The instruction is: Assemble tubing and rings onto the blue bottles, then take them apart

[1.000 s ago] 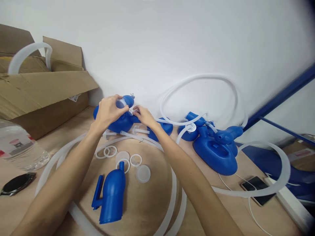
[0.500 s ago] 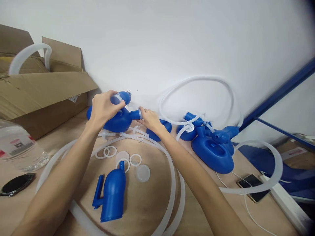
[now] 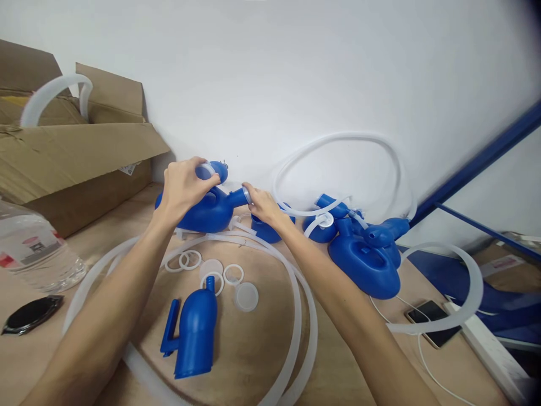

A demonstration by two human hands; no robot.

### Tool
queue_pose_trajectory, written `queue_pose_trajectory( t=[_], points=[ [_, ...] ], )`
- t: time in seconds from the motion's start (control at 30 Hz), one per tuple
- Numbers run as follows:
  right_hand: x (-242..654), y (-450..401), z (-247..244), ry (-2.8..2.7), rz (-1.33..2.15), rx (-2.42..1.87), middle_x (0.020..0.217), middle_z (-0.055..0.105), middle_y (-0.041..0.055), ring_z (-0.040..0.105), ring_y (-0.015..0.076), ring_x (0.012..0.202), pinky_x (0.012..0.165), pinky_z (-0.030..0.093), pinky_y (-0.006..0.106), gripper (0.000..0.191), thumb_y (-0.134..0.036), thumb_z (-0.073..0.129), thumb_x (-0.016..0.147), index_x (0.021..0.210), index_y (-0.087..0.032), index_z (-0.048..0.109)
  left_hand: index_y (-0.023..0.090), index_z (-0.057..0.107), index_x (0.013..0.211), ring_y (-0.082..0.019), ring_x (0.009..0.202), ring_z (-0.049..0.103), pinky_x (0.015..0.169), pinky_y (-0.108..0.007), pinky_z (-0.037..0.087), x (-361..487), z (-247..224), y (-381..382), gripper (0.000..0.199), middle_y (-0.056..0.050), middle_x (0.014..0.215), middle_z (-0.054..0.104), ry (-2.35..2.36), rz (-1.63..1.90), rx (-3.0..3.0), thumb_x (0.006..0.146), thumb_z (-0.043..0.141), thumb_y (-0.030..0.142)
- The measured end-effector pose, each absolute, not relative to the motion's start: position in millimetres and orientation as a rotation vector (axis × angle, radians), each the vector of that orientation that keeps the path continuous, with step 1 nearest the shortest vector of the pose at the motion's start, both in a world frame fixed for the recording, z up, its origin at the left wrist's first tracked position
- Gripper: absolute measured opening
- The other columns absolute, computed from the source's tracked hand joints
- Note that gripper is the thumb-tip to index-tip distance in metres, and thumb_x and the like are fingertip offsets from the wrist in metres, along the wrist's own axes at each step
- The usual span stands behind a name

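My left hand (image 3: 186,183) is closed round the rim of a small blue funnel-like piece (image 3: 218,171), near the wall. Below it lies a blue bottle (image 3: 203,214) on its side, its neck pointing right. The fingers of my right hand (image 3: 264,204) grip the whitish ring at the mouth of that neck. Nearer me on the table (image 3: 338,361) stands a blue cup-shaped part (image 3: 196,332) with a side arm and a narrow spout. White rings (image 3: 233,274) and a translucent disc (image 3: 246,297) lie behind it.
An open cardboard box (image 3: 84,158) with a tube stands left, near a water bottle (image 3: 38,248) and dark glasses (image 3: 32,314). Clear hose (image 3: 310,338) loops across the table. More blue bottles (image 3: 363,265) and a phone (image 3: 435,324) are at the right.
Both hands, the small blue piece and the bottle have shifted slightly to the right. The grips look the same.
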State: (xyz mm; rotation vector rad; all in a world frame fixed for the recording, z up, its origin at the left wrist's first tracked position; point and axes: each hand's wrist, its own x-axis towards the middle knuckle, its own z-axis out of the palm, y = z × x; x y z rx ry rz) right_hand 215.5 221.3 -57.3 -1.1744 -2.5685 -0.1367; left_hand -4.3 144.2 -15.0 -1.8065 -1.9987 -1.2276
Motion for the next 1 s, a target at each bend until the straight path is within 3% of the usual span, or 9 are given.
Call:
queue_pose_trajectory(
  t=[0.3, 0.67, 0.87, 1.0],
  points=[
    [222.1, 230.4, -56.3, -2.543, -0.050, -1.052, 0.122, 0.075, 0.0126, 0.069, 0.0276, 0.107, 0.096, 0.050, 0.037, 0.076, 0.000, 0.046, 0.082, 0.156, -0.015, 0.044, 0.019, 0.075, 0.128, -0.034, 0.105, 0.072, 0.096, -0.041, 0.052, -4.0, -14.5, 144.8, 0.058, -0.010, 0.101, 0.080, -2.027, -1.236, -1.778, 0.084, 0.058, 0.053],
    [228.7, 245.9, -47.9, -2.485, 0.075, -0.817, 0.111, 0.076, 0.0081, 0.067, 0.0243, 0.089, 0.090, 0.052, 0.037, 0.083, 0.002, 0.047, 0.067, 0.147, -0.019, 0.056, 0.015, 0.078, 0.118, -0.030, 0.106, 0.072, 0.097, -0.040, 0.051, -2.6, -6.8, 137.4, 0.054, -0.007, 0.098, 0.080, -1.992, -1.347, -1.767, 0.082, 0.058, 0.051],
    [230.0, 249.9, -43.2, -2.486, 0.058, -0.734, 0.115, 0.077, 0.0077, 0.068, 0.0237, 0.091, 0.091, 0.052, 0.037, 0.083, 0.003, 0.045, 0.065, 0.144, -0.019, 0.057, 0.016, 0.080, 0.106, -0.027, 0.091, 0.074, 0.091, -0.037, 0.054, -1.3, -4.4, 136.2, 0.047, -0.005, 0.084, 0.079, -1.934, -1.442, -1.755, 0.079, 0.060, 0.049],
    [228.2, 253.1, -44.7, -2.486, 0.026, -0.739, 0.120, 0.076, 0.0085, 0.070, 0.0252, 0.098, 0.094, 0.053, 0.038, 0.084, 0.003, 0.045, 0.065, 0.145, -0.019, 0.056, 0.018, 0.080, 0.106, -0.029, 0.098, 0.074, 0.093, -0.039, 0.053, -1.6, -3.8, 136.6, 0.047, -0.005, 0.085, 0.079, -1.955, -1.428, -1.743, 0.079, 0.059, 0.050]
  ],
)
